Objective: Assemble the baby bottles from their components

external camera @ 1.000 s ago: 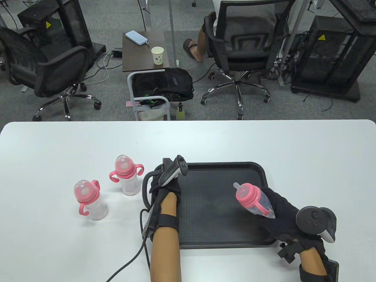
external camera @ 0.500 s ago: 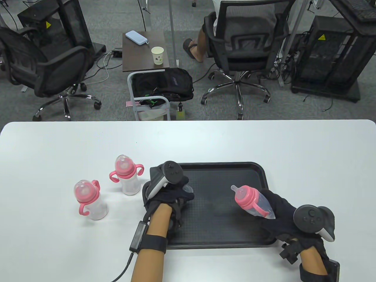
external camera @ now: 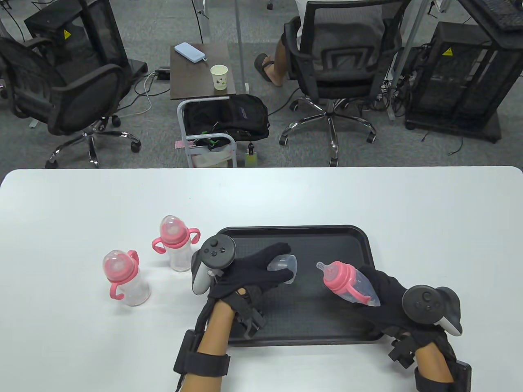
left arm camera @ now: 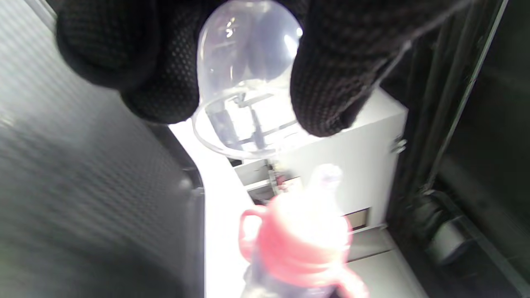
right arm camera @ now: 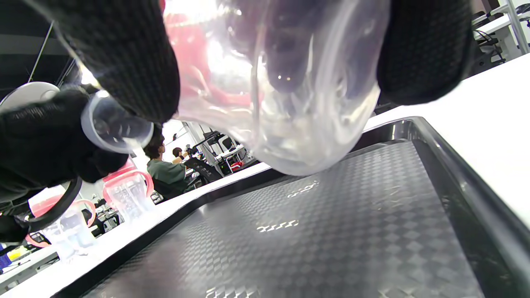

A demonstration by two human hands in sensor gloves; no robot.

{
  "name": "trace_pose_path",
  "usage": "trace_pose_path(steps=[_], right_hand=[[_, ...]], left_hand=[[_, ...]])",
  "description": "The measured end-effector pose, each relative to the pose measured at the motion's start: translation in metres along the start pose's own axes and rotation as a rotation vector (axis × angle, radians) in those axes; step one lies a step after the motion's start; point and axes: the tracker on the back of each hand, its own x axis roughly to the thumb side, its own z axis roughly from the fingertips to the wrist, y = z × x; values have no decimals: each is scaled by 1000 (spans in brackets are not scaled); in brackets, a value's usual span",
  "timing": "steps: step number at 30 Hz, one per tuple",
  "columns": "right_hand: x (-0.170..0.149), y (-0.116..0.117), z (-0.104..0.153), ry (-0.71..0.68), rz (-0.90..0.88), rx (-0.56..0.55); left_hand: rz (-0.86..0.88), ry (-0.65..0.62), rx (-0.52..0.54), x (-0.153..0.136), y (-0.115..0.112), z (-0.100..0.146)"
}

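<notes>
My right hand (external camera: 382, 296) grips a clear baby bottle (external camera: 354, 286) with a pink handled collar and bare teat, tilted left above the black tray (external camera: 300, 234). In the right wrist view the bottle's base (right arm camera: 298, 103) fills the top between my fingers. My left hand (external camera: 265, 267) holds a clear dome cap (external camera: 283, 264) over the tray's left half, its open mouth turned toward the teat; the left wrist view shows the cap (left arm camera: 244, 82) pinched between fingertips, with the pink collar (left arm camera: 304, 240) blurred below. A short gap separates cap and teat.
Two capped bottles with pink handles stand on the white table left of the tray, one nearer (external camera: 122, 279) and one farther (external camera: 175, 243). Beyond the far table edge are office chairs, a small side table with a cup, and a seated person's legs.
My left hand came from the tray's left edge holding the clear cap and moved right toward the teat. My right hand shifted the bottle slightly left.
</notes>
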Motion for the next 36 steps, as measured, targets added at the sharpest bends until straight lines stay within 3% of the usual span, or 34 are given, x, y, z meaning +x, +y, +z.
trace_pose_path(steps=[5, 22, 36], right_hand=[[8, 3, -1, -14, 13, 22], [26, 17, -5, -62, 60, 105], [26, 22, -5, -75, 110, 84]], left_hand=[[102, -33, -58, 5, -3, -1], [-93, 11, -212, 15, -44, -9], [-235, 27, -242, 28, -64, -9]])
